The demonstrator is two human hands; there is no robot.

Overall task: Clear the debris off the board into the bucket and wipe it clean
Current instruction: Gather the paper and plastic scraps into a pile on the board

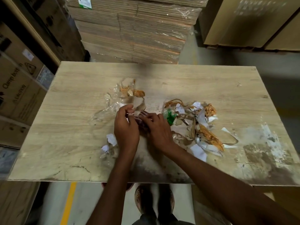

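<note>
A pale wood-grain board (73, 111) lies flat in front of me, smeared white and brown at its right end. Debris covers its middle: clear plastic film (105, 109), torn brown tape and cardboard (138, 93), white paper scraps (198, 151), a green scrap (170, 117) and orange tape (210, 109). My left hand (125, 129) and my right hand (158, 130) meet at the centre, both pinching a dark striped wrapper (142, 116). No bucket is plainly in view; a reddish rim (129, 187) peeks out under the board's near edge.
A wrapped stack of flattened cardboard (133, 30) stands behind the board. Printed cartons (17, 82) line the left, a large box (253, 21) the back right. Below the near edge are my sandalled foot (142, 200) and a yellow floor line (69, 203).
</note>
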